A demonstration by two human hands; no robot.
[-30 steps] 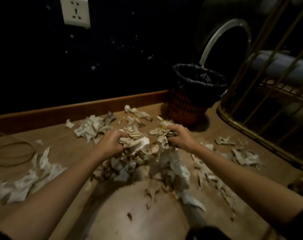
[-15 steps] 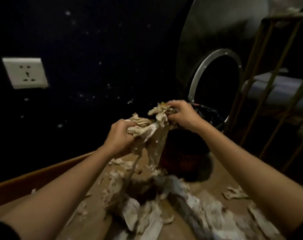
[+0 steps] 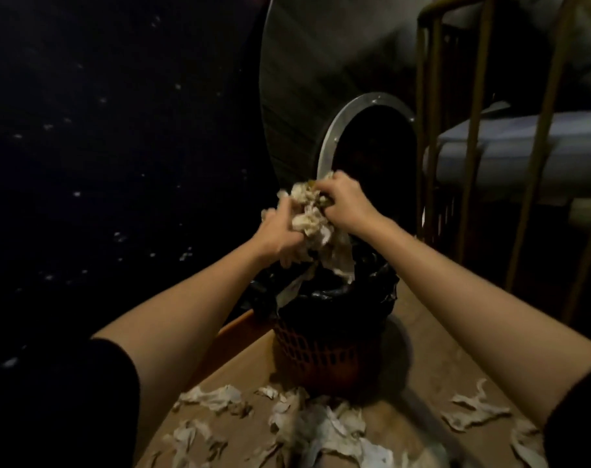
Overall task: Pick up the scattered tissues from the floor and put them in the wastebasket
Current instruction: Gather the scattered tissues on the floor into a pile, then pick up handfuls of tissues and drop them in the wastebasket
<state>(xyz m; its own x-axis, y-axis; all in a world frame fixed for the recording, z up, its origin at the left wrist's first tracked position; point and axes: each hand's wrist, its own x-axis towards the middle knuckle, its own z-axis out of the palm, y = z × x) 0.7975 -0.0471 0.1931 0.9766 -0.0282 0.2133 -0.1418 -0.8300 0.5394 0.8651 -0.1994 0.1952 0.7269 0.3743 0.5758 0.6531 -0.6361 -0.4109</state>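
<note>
A crumpled bundle of pale tissues (image 3: 309, 219) hangs just above the mouth of the wastebasket (image 3: 321, 352), an orange mesh bin lined with a black bag. My left hand (image 3: 277, 236) grips the bundle from the left and my right hand (image 3: 346, 204) grips it from the upper right. Loose ends of tissue trail down into the black bag. More scattered tissues (image 3: 307, 430) lie on the brown floor in front of the bin.
A dark wall (image 3: 101, 146) stands to the left with a wooden skirting board (image 3: 240, 327). Behind the bin is a grey drum with a round metal-rimmed opening (image 3: 371, 146). A brass-coloured rail frame (image 3: 469, 146) stands at right. Single tissues (image 3: 473, 408) lie at lower right.
Both hands have lifted the tissue bundle off the floor and carried it right, over the wastebasket. The view has tilted up and moved closer to the bin.
</note>
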